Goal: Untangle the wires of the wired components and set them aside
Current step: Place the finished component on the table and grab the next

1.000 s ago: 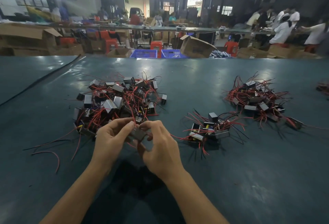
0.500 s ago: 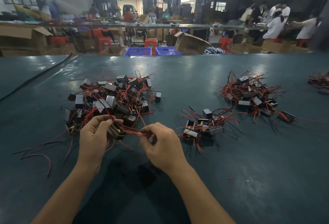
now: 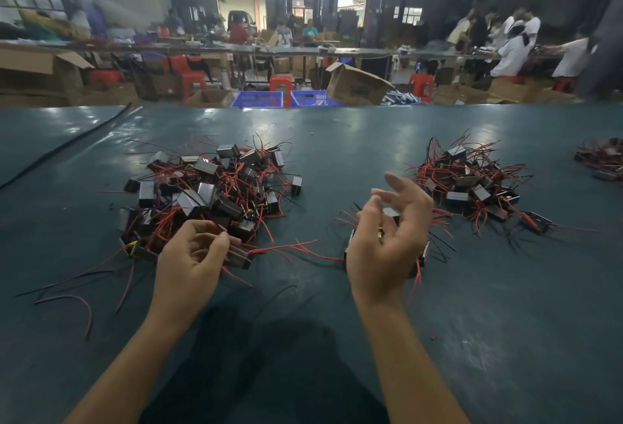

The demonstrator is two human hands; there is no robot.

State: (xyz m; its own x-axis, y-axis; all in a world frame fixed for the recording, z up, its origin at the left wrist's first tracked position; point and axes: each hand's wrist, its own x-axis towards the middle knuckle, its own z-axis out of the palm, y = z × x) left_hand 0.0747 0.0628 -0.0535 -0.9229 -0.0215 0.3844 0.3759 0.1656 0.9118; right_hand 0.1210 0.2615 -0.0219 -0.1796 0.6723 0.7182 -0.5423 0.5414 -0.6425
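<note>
Beside the tangled pile of red-wired black plastic boxes, one such box is gripped by the left fingers; the right fingers are spread empty. Snagged neighbours could be dragged along.

Dark teal table covering: smooth, semi-glossy sheet, lamp glare on it. Small black box-shaped components: hard plastic look, faces shiny, catching grey light. Thin red and black wires: smooth plastic insulation. Brown cardboard boxes: matt paperboard. Blue lattice crates: moulded plastic.
</note>
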